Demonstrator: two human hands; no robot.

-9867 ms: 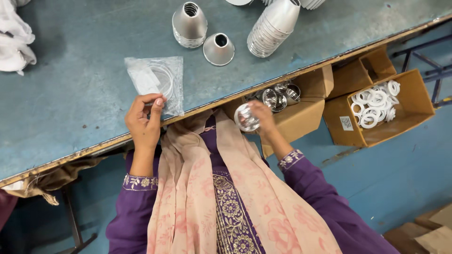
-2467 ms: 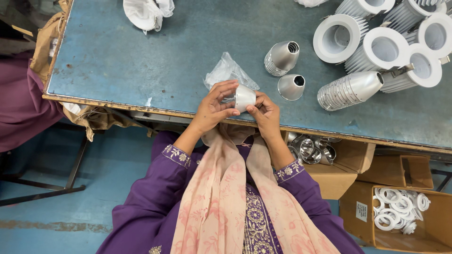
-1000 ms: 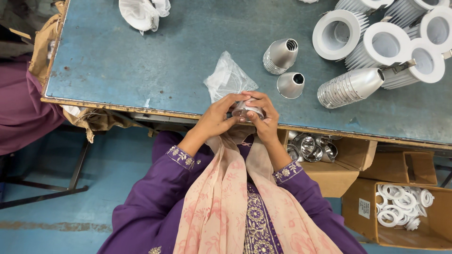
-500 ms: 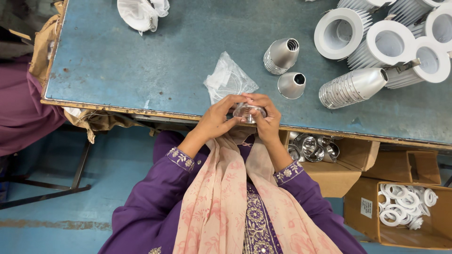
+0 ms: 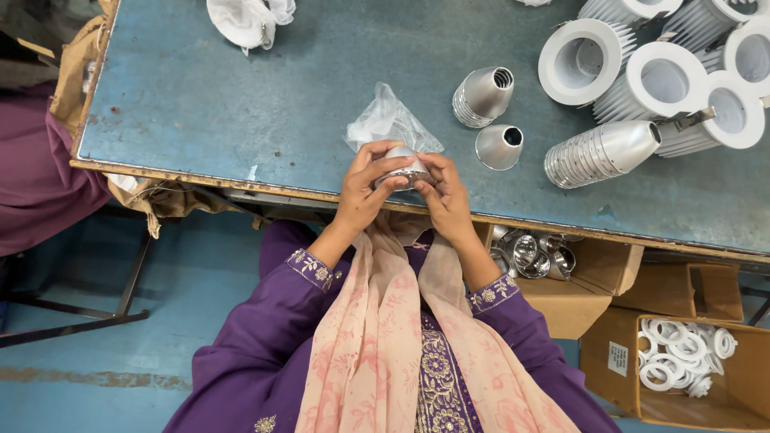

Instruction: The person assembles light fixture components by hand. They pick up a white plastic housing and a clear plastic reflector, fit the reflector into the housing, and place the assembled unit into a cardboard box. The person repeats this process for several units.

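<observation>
Both hands meet right at the near edge of the tabletop, and between them sits a small shiny metal cup, the sort of reflector that fills the open box under the bench. The left hand wraps its fingers around the cup's side, thumb across the front; the right hand closes on the other side, fingertips pressed on the rim, so both hands are gripping the one piece. Just behind it lies a crumpled clear bag, touching or nearly touching the knuckles. Further along rest two loose metal cones, a long ribbed stack on its side, and white-rimmed housings at the far corner. A second box lower down holds white rings. To handle this well, I would judge the grip wants to stay on the rim and outer wall, keeping fingertips off the polished inside, which looks like it would mark easily. Holding it over the tabletop rather than past the edge seems wise too: a slip here would send it to the floor. Whether anything is fitted inside the cup, I cannot tell; the fingers cover it.
</observation>
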